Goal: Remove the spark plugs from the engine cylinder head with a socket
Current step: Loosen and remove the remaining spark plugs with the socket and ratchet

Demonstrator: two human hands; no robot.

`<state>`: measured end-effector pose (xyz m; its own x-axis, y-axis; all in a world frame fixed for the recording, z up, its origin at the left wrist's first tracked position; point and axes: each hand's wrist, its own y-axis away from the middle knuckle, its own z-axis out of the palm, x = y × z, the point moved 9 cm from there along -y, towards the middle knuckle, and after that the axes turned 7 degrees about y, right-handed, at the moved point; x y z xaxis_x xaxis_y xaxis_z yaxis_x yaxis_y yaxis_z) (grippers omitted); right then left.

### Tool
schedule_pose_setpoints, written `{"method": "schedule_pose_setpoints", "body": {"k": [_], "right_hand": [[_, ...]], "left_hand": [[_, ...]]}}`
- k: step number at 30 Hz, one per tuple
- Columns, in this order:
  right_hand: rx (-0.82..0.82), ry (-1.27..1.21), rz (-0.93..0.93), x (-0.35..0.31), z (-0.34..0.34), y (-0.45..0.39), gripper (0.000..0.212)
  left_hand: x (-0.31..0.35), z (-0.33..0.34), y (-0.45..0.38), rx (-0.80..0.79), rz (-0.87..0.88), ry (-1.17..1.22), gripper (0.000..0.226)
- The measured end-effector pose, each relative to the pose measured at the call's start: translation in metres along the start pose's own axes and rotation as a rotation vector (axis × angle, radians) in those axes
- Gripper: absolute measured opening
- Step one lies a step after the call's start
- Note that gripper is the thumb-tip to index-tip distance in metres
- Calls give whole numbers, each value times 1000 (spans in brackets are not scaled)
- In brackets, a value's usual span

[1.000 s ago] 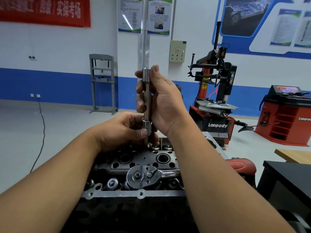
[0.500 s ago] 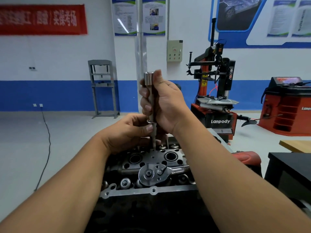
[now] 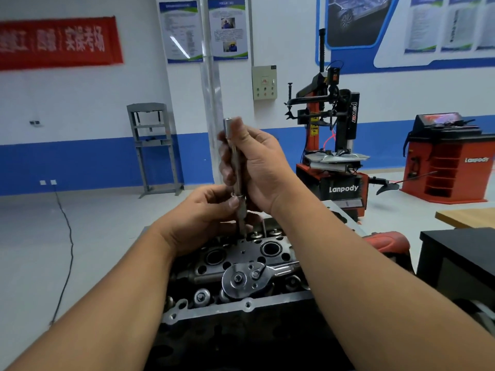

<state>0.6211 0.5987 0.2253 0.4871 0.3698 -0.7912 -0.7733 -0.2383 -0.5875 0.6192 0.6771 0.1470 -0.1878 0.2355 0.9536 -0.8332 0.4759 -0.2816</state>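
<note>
**Socket bar lifted clear of the head, plug end in the left fingers**

Cylinder head fills the near centre of the view, its open plug wells facing up and a ratchet lying flat across its near edge, held by no one. Above it the person holds a long socket and extension upright. Compared with a second ago, the bar stands a little higher and further right in the view, and more of its thin lower end shows below the left hand; the camera has also swung left, so part of that shift is only apparent.

Right hand is wrapped round the upper shaft, fingers curled behind it and thumb close under the top end. Left hand pinches the collar at the lower part of the bar between thumb and fingertips.

Judged from this, the tool has come out of a well and the left hand is working at its lower end, probably to free a spark plug. Whether a plug sits there cannot be told; that part is narrow and blurred. Further plugs in the head are not visible either.
</note>
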Motion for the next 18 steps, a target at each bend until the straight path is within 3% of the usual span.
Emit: {"method": "schedule_pose_setpoints", "body": {"k": [6, 10, 12, 14, 18], "right_hand": [[-71, 2, 65, 0, 12, 5, 48], [26, 30, 0, -3, 3, 6, 27], [43, 37, -23, -4, 1, 5, 23], [22, 55, -26, -4, 3, 4, 26], [-19, 49, -14, -3, 6, 2, 34]], "left_hand": [[-3, -16, -5, 24, 71, -17, 55], [0, -25, -8, 134, 113, -81, 77], [1, -24, -7, 126, 101, -76, 56], [-4, -14, -6, 19, 40, -19, 31], [-8, -2, -4, -87, -15, -29, 31]]}}
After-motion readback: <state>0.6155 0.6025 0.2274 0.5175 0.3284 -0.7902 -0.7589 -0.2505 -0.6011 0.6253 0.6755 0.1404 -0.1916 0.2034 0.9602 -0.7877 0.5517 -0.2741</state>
